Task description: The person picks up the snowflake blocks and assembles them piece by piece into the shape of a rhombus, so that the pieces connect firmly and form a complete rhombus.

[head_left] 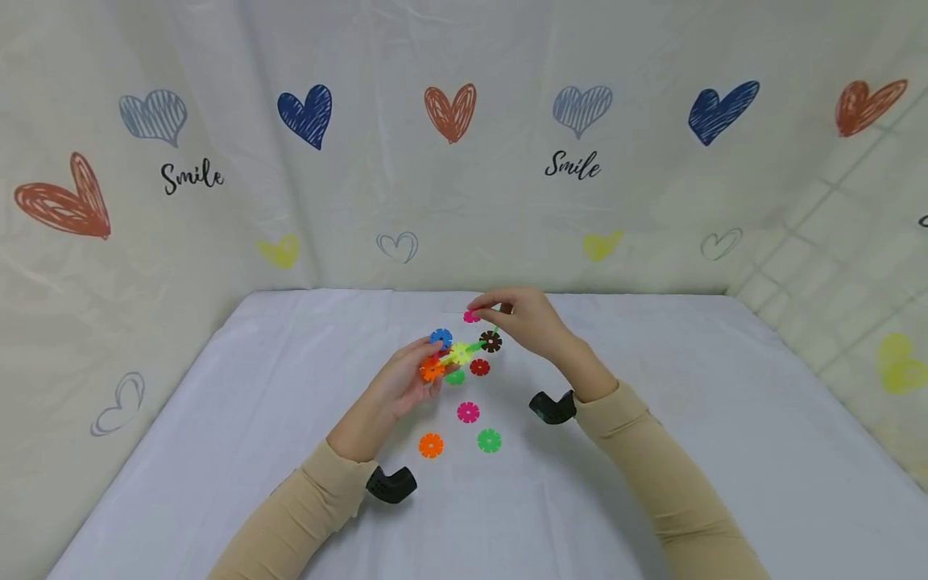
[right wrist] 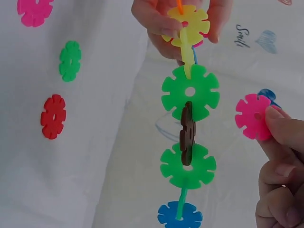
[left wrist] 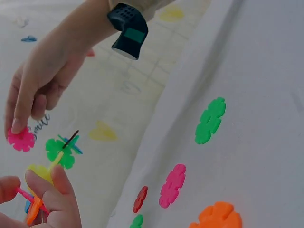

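Observation:
My left hand [head_left: 403, 382] grips one end of a chain of notched plastic snowflake discs slotted together, with orange, blue and yellow ones around its fingers. In the right wrist view the chain runs from a yellow disc [right wrist: 198, 21] through a green disc [right wrist: 173, 90], a brown disc [right wrist: 186, 137] and another green disc [right wrist: 173, 166] to a blue disc [right wrist: 166, 216]. Between thumb and fingertips my right hand [head_left: 532, 322] pinches a pink snowflake disc [right wrist: 247, 118], held apart from the chain.
Loose discs lie on the white-covered table [head_left: 616, 499]: red [head_left: 480, 367], pink [head_left: 468, 412], orange [head_left: 431, 445], green [head_left: 489, 441], and another green [head_left: 455, 377] near the left hand. A curtain [head_left: 507, 209] printed with hearts hangs behind. Black wrist mounts [head_left: 393, 486] stick out from the sleeves.

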The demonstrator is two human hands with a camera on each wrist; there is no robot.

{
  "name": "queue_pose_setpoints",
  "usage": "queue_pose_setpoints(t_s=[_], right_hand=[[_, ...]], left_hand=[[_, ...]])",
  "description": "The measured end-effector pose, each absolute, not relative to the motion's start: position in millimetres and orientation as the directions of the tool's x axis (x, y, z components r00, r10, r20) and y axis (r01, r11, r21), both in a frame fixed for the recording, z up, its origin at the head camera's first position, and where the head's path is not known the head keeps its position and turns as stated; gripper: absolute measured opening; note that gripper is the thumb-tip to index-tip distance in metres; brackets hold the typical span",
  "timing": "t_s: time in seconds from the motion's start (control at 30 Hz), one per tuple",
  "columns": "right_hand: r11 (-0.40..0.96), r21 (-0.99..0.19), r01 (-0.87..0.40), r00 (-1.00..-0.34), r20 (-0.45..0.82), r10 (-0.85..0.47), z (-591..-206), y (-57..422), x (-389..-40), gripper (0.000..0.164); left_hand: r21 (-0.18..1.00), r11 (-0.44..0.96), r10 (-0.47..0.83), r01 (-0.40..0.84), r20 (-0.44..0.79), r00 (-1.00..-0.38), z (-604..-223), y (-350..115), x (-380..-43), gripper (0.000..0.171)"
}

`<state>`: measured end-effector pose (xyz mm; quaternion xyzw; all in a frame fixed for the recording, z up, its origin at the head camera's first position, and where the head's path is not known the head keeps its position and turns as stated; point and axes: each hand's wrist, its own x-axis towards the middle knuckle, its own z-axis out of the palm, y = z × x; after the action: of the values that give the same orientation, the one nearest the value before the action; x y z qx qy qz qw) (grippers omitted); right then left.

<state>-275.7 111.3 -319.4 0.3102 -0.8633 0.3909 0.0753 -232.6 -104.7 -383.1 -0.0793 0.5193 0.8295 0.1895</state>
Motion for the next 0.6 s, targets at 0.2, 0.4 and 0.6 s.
queue_pose_setpoints(t_s=[0.2,0.4,0.6], right_hand=[[0.562,-0.499,-0.659,-0.751,0.399,-0.526,-320.5,98.8,-280.5,0.011],[0.609,-0.438,-0.662,-0.750,0.372,-0.547,-321.8,94.6,-284.3,0.014],[0.628,-0.431,-0.648,-0.761,0.337,-0.554,-326.2,97.3,-287.3,0.014]], left_hand=[[0.823,-0.396,0.249,-0.408,-0.331,-0.910,-382.9,-104.7,-231.0,0.036],[0.837,-0.372,0.265,-0.401,-0.319,-0.910,-382.2,-103.7,-230.2,0.043],[0.837,-0.351,0.283,-0.419,-0.332,-0.900,-384.6,-103.6,-230.0,0.056]])
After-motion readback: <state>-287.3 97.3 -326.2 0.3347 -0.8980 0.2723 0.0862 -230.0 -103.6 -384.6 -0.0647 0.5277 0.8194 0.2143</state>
